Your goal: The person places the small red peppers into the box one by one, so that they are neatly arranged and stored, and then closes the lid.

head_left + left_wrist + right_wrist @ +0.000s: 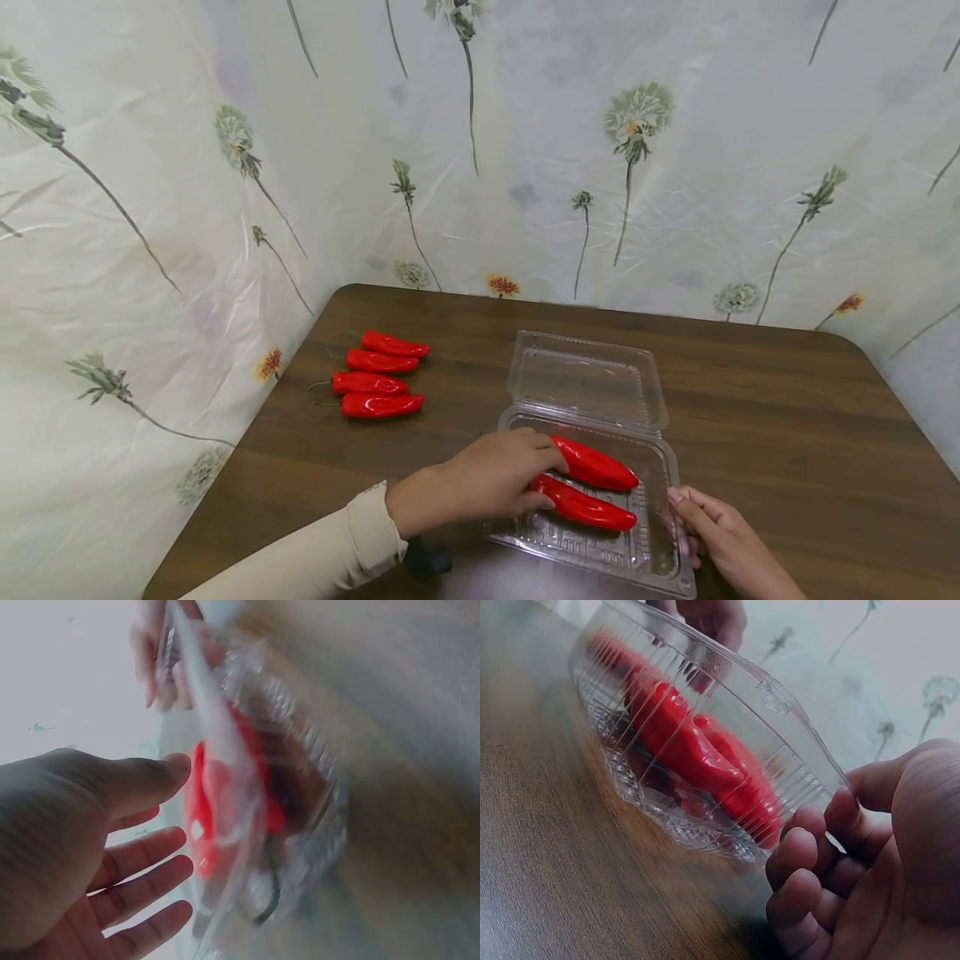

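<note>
A clear plastic clamshell container (678,575) stands on the table with its lid (588,379) folded back. Two red peppers, a nearer one (588,508) and a farther one (597,465), lie side by side inside it. My left hand (487,479) is over the container's left part, at the peppers' stem ends. In the left wrist view its fingers (150,889) are spread, with a gap between them and the peppers. With thumb and fingers, my right hand (877,840) pinches the container's right rim. The stem ends are hidden by my left hand in the head view.
Several more red peppers (382,406) lie in a row at the left of the brown wooden table (787,417), stems pointing left. A dark object (427,558) is partly hidden beneath my left wrist. Flower-patterned sheeting (525,167) covers the walls behind the table.
</note>
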The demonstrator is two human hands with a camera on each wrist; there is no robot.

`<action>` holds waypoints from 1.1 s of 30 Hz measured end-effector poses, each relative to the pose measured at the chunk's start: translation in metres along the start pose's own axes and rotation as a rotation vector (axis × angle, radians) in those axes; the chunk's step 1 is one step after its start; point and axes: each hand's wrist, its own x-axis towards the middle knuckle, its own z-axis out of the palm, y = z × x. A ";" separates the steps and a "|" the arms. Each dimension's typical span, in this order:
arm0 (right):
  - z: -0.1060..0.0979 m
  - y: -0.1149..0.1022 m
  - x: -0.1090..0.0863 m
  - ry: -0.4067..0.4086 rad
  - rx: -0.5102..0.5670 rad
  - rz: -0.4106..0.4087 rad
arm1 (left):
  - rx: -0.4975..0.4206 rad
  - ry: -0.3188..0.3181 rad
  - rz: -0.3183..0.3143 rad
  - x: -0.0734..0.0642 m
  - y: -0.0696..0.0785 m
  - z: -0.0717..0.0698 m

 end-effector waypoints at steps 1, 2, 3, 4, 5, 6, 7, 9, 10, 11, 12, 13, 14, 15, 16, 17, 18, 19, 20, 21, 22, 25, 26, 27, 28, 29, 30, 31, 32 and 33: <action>0.000 0.000 0.000 0.000 -0.002 0.000 | -0.009 0.007 -0.006 -0.002 -0.002 -0.003; 0.000 0.000 0.000 -0.002 -0.002 0.001 | -0.015 0.012 -0.012 -0.004 -0.005 -0.006; 0.000 0.000 0.000 -0.003 -0.003 0.001 | -0.019 0.016 -0.020 -0.007 -0.007 -0.009; 0.000 0.000 0.000 -0.005 -0.003 0.001 | -0.024 0.020 -0.032 -0.009 -0.009 -0.012; 0.000 -0.001 0.001 -0.007 -0.002 0.003 | -0.032 0.022 -0.044 -0.012 -0.012 -0.016; 0.000 -0.001 0.001 -0.009 -0.002 0.002 | -0.041 0.023 -0.056 -0.014 -0.015 -0.019; -0.001 -0.001 0.001 -0.011 -0.001 0.003 | -0.043 0.025 -0.067 -0.017 -0.018 -0.021; 0.000 -0.001 0.001 -0.010 -0.002 0.004 | -0.050 0.034 -0.089 -0.023 -0.023 -0.026; 0.000 -0.001 0.001 -0.009 -0.003 0.006 | -0.056 0.041 -0.101 -0.026 -0.026 -0.028; 0.000 -0.001 0.001 -0.008 -0.003 0.008 | -0.060 0.049 -0.110 -0.030 -0.029 -0.030; 0.000 -0.001 0.001 -0.006 -0.003 0.010 | -0.063 0.057 -0.119 -0.033 -0.032 -0.032; 0.000 -0.001 0.001 -0.006 -0.002 0.013 | -0.068 0.065 -0.131 -0.036 -0.035 -0.033; -0.001 -0.001 0.001 -0.006 -0.002 0.017 | -0.076 0.073 -0.145 -0.040 -0.038 -0.035; -0.001 -0.001 0.001 -0.009 0.000 0.021 | -0.080 0.079 -0.162 -0.043 -0.041 -0.036; -0.001 -0.001 0.001 -0.010 0.002 0.025 | -0.084 0.086 -0.180 -0.047 -0.045 -0.037; -0.001 -0.001 0.001 -0.012 0.003 0.030 | -0.087 0.094 -0.196 -0.050 -0.048 -0.037; -0.001 -0.001 0.001 -0.014 0.005 0.036 | -0.089 0.100 -0.214 -0.054 -0.051 -0.038; -0.001 -0.001 0.002 -0.017 0.005 0.041 | -0.094 0.106 -0.231 -0.057 -0.055 -0.038; -0.001 -0.001 0.002 -0.018 0.005 0.046 | -0.096 0.114 -0.243 -0.060 -0.058 -0.038; -0.001 0.000 0.002 -0.018 0.002 0.048 | -0.095 0.123 -0.252 -0.064 -0.062 -0.038; -0.001 0.000 0.002 -0.018 0.000 0.051 | -0.101 0.131 -0.258 -0.067 -0.065 -0.038; -0.001 0.000 0.002 -0.018 -0.012 0.052 | -0.119 0.149 -0.275 -0.075 -0.075 -0.036; -0.002 0.001 0.002 -0.019 -0.016 0.051 | -0.121 0.155 -0.281 -0.078 -0.078 -0.036; -0.002 0.001 0.002 -0.019 -0.017 0.051 | -0.128 0.159 -0.292 -0.080 -0.081 -0.036; -0.002 0.001 0.002 -0.020 -0.017 0.053 | -0.134 0.163 -0.304 -0.083 -0.084 -0.036; -0.002 0.001 0.002 -0.021 -0.016 0.055 | -0.135 0.168 -0.317 -0.085 -0.087 -0.035; -0.002 0.001 0.003 -0.023 -0.014 0.057 | -0.137 0.171 -0.329 -0.088 -0.090 -0.035; -0.002 0.001 0.003 -0.024 -0.011 0.061 | -0.137 0.175 -0.340 -0.090 -0.093 -0.034; -0.002 0.002 0.003 -0.025 -0.008 0.063 | -0.139 0.180 -0.350 -0.092 -0.096 -0.034; -0.002 0.002 0.003 -0.025 -0.006 0.065 | -0.141 0.184 -0.359 -0.094 -0.099 -0.033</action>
